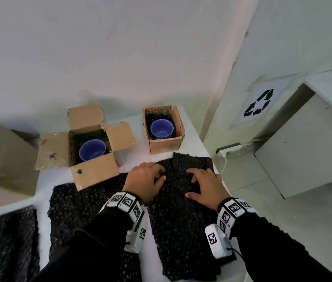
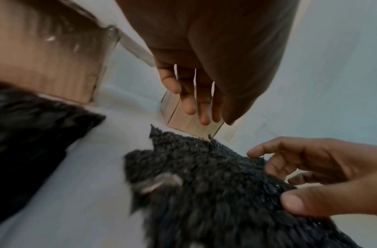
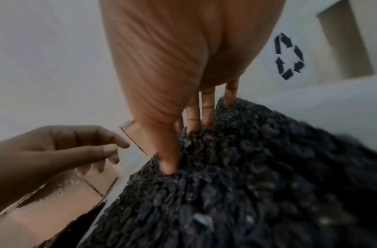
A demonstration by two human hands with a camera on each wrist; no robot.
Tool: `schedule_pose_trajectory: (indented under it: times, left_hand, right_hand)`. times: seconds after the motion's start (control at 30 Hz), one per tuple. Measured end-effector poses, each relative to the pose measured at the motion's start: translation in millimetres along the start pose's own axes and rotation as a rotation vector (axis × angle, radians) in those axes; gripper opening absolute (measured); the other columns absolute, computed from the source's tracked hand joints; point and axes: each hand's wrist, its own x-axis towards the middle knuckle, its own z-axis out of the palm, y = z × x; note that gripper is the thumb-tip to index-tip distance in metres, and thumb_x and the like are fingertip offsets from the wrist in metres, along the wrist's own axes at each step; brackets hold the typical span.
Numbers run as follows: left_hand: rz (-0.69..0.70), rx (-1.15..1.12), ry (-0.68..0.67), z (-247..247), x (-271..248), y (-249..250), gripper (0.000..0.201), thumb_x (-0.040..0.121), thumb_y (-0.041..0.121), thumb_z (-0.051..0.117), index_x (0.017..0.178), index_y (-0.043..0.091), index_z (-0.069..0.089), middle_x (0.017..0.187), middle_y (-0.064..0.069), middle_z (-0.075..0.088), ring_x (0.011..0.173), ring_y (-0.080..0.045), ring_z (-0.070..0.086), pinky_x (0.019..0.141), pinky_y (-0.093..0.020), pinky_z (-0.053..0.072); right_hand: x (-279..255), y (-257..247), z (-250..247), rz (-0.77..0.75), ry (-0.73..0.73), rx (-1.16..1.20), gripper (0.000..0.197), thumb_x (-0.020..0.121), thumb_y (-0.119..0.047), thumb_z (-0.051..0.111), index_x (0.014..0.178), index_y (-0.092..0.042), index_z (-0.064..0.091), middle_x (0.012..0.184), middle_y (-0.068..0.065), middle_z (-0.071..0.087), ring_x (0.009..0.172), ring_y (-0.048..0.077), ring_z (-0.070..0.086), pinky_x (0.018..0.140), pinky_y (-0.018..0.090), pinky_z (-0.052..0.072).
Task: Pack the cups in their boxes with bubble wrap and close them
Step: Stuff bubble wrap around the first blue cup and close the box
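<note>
Two cardboard boxes stand at the back of the white table (image 1: 136, 159). The left box (image 1: 96, 176) has its flaps spread open and holds a blue cup (image 1: 92, 149). The right box (image 1: 164, 145) holds another blue cup (image 1: 162, 128) on dark padding. A black bubble wrap sheet (image 1: 181, 220) (image 2: 204, 184) (image 3: 246, 167) lies in front of them. My right hand (image 1: 203, 186) (image 3: 183, 83) (image 2: 321, 167) presses its thumb and fingertips onto the sheet. My left hand (image 1: 146, 180) (image 2: 196, 100) (image 3: 56, 151) hovers over the sheet's left far edge with loose fingers, holding nothing.
A second black wrap sheet (image 1: 69, 210) lies left of my arms, a third (image 1: 6, 241) at the far left. A larger open carton (image 1: 8, 159) stands at the left. The table ends just right of the right box; below are a power strip (image 1: 230, 148) and a white cabinet (image 1: 303, 149).
</note>
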Motion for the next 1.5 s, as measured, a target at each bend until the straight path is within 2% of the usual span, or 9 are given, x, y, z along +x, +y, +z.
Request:
schedule_pose_trajectory:
  times: [0.33, 0.53, 0.7, 0.9, 1.0, 1.13, 1.27, 1.37, 1.5]
  left_hand:
    - [-0.276, -0.535, -0.034, 3.2, -46.2, 24.8, 0.123, 0.057, 0.076, 0.072, 0.148, 0.037, 0.0, 0.142, 0.001, 0.046, 0.13, -0.016, 0.044, 0.111, -0.041, 0.035]
    - [-0.305, -0.623, 0.01, 5.3, -38.8, 22.8, 0.027, 0.092, 0.018, 0.06, 0.119, 0.021, 0.054, 0.101, -0.002, 0.067, 0.098, -0.024, 0.064, 0.079, -0.028, 0.048]
    - [-0.192, -0.658, 0.003, -17.7, -30.9, 26.7, 0.048, 0.085, -0.004, 0.042, 0.117, 0.029, 0.053, 0.102, -0.004, 0.067, 0.091, -0.02, 0.062, 0.081, -0.028, 0.049]
    - [-0.128, -0.65, 0.026, -47.7, -23.0, 27.1, 0.031, 0.083, 0.054, 0.045, 0.076, 0.029, 0.062, 0.081, -0.001, 0.054, 0.081, -0.012, 0.054, 0.073, -0.021, 0.038]
    - [-0.043, -0.526, 0.06, -59.5, -17.5, 26.3, 0.021, 0.091, 0.036, 0.059, 0.083, 0.019, 0.07, 0.081, 0.004, 0.054, 0.078, -0.003, 0.054, 0.073, -0.019, 0.039]
    - [0.065, -0.511, 0.106, -68.1, -8.4, 22.5, 0.018, 0.085, 0.012, 0.068, 0.097, 0.025, 0.069, 0.088, 0.014, 0.057, 0.085, 0.003, 0.056, 0.079, -0.01, 0.041]
    - [-0.021, -0.471, -0.004, -79.5, 0.8, 11.5, 0.03, 0.082, 0.026, 0.073, 0.109, 0.032, 0.063, 0.094, 0.008, 0.063, 0.088, -0.004, 0.06, 0.082, -0.02, 0.049]
    - [-0.048, -0.282, -0.246, -88.9, 10.3, 5.1, 0.026, 0.082, 0.038, 0.072, 0.105, 0.025, 0.07, 0.092, 0.01, 0.063, 0.088, -0.009, 0.062, 0.08, -0.026, 0.05]
    - [-0.014, -0.125, -0.251, -88.2, 26.2, 3.5, 0.021, 0.093, 0.032, 0.056, 0.112, 0.023, 0.061, 0.095, 0.009, 0.058, 0.096, -0.017, 0.059, 0.084, -0.027, 0.044]
  right_hand:
    - [-9.1, -21.3, -19.3, 0.127, 0.186, 0.763, 0.01, 0.093, -0.023, 0.062, 0.095, -0.014, 0.059, 0.092, 0.003, 0.066, 0.092, 0.02, 0.062, 0.085, 0.031, 0.046]
    - [-10.7, -38.2, -44.3, 0.085, 0.249, 1.017, 0.061, 0.089, 0.01, 0.045, 0.116, -0.045, 0.051, 0.119, -0.001, 0.064, 0.109, 0.011, 0.059, 0.1, 0.027, 0.045]
    - [-1.5, -37.0, -53.4, 0.116, 0.294, 0.732, 0.043, 0.079, 0.008, 0.045, 0.106, -0.012, 0.071, 0.109, 0.007, 0.068, 0.105, 0.021, 0.06, 0.092, 0.025, 0.043]
    - [3.8, -42.1, -64.3, 0.293, 0.03, 1.404, 0.04, 0.076, -0.043, 0.064, 0.077, -0.003, 0.064, 0.075, 0.016, 0.06, 0.074, 0.027, 0.056, 0.076, 0.036, 0.044]
    - [12.4, -37.5, -67.1, 0.242, -0.144, 1.144, 0.067, 0.061, -0.081, 0.066, 0.069, -0.015, 0.067, 0.079, 0.005, 0.069, 0.078, 0.021, 0.065, 0.081, 0.035, 0.047]
    - [17.7, -43.6, -60.4, 0.062, -0.244, 0.95, 0.06, 0.04, -0.06, 0.091, 0.072, -0.02, 0.058, 0.073, 0.0, 0.06, 0.07, 0.014, 0.055, 0.073, 0.032, 0.045]
    - [21.6, -47.3, -71.2, -0.007, -0.46, 0.849, 0.05, 0.064, -0.013, 0.087, 0.108, -0.01, 0.064, 0.101, 0.004, 0.071, 0.094, 0.018, 0.067, 0.092, 0.033, 0.052]
    - [28.9, -52.8, -89.1, -0.077, -0.444, 0.492, 0.016, 0.081, -0.011, 0.069, 0.093, -0.021, 0.069, 0.085, -0.006, 0.068, 0.082, 0.013, 0.064, 0.078, 0.023, 0.049]
    - [47.7, -55.0, -99.7, -0.104, -0.365, 0.331, 0.041, 0.091, -0.008, 0.049, 0.129, -0.024, 0.054, 0.116, -0.004, 0.06, 0.107, 0.013, 0.054, 0.094, 0.025, 0.041]
